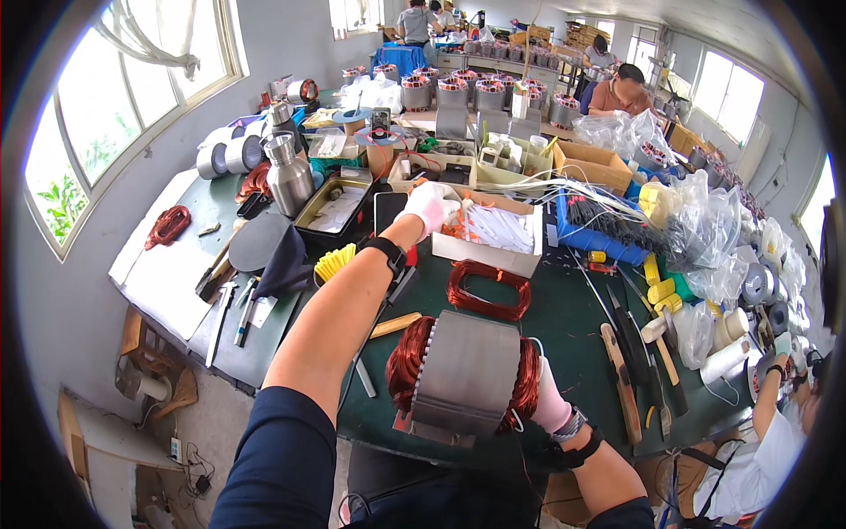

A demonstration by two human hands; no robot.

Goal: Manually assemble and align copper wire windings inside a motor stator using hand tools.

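Observation:
A motor stator (pixel 467 375), a grey steel core with copper windings bulging from both ends, lies on its side near the table's front edge. My right hand (pixel 552 402), in a pale glove, grips its right end at the windings; some fingers are hidden behind the copper. My left hand (pixel 429 208), also gloved, reaches forward to the left end of an open cardboard box (pixel 486 257). Its fingers are curled there, and whatever they pinch is hidden. White strips with orange ends (pixel 495 227) fill the box. Between box and stator lies a loose copper wire coil (pixel 490 289).
Left are a steel bottle (pixel 289 176), a metal tray (pixel 333 208) and a caliper (pixel 220 324). Right lie a hammer (pixel 663 346), long tools and a blue bin (pixel 599 231) of dark sleeves. Plastic bags crowd the right edge. A co-worker (pixel 765 432) sits at right; others work farther back.

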